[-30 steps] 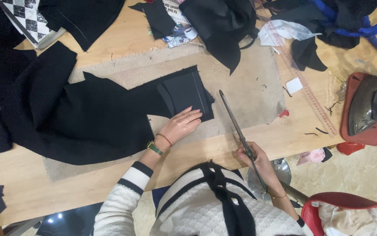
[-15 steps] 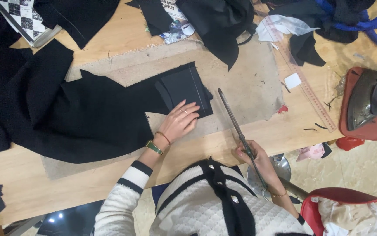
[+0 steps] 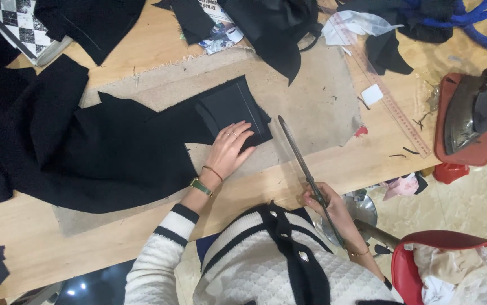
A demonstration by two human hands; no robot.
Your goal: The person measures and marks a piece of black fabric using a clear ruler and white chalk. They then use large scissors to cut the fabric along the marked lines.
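One scissors (image 3: 303,164) blade points up-left, away from the right hand (image 3: 323,202).

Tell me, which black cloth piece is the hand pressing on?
The left hand presses the big black fabric piece spread on the tan mat; the others lie untouched along the table edges.
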